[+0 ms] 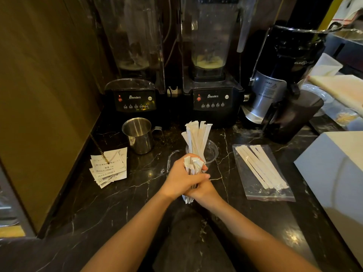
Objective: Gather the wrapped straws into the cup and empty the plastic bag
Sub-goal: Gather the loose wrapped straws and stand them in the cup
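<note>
1. Black marble with white veins makes up the counter (125, 197) I am looking down on.
2. My left hand (179, 178) is wrapped around a bundle of wrapped straws (192, 165), held upright just in front of the cup.
3. My right hand (204, 191) is closed on the lower part of the same bundle, pressed against the left hand.
4. The clear plastic cup (212, 152) stands just behind my hands, with more white straws (197, 137) standing in it and fanning above its rim.
5. The plastic bag (263, 173) lies flat to the right, apart from the cup, with several straws still inside.
6. A steel jug (139, 136) and a pile of paper slips (110, 166) sit to the left.
7. Two blenders (135, 99) stand along the back.
</note>
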